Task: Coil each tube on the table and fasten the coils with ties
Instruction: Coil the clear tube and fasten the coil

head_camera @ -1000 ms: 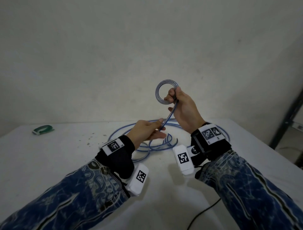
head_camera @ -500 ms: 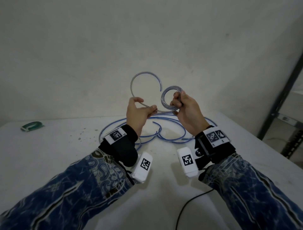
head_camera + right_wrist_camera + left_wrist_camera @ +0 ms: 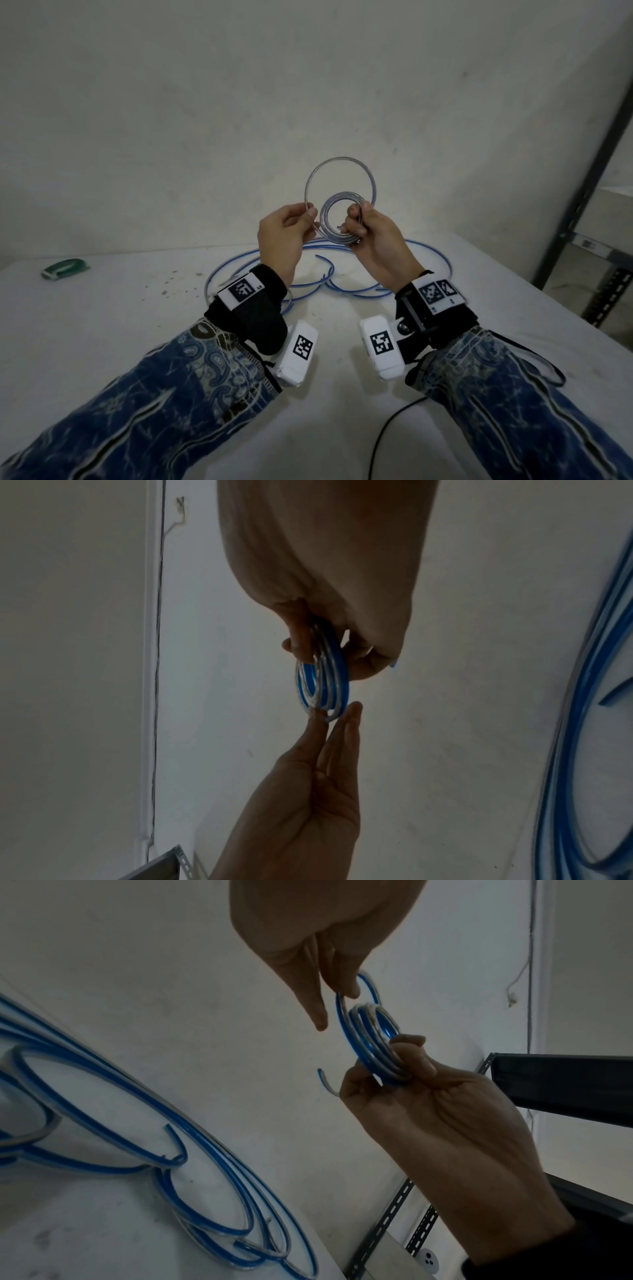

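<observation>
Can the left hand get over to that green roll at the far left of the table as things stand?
Probably not right away. The left hand pinches the tube's loose loop, so it must let go first. Otherwise the way to the green roll looks free: bare table lies between them.

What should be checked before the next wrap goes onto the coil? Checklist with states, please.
1. Right hand grips the small coil: ok.
2. Left hand pinches the new large loop: ok.
3. Coil turns stacked together, none sprung loose: ok, in the left wrist view.
4. Loop drawn down to the coil's size: not ok, clearly wider.
5. Loose tubes on the table free of snags: cannot tell.
6. Green tie roll at hand: not ok, far left on the table.
</observation>
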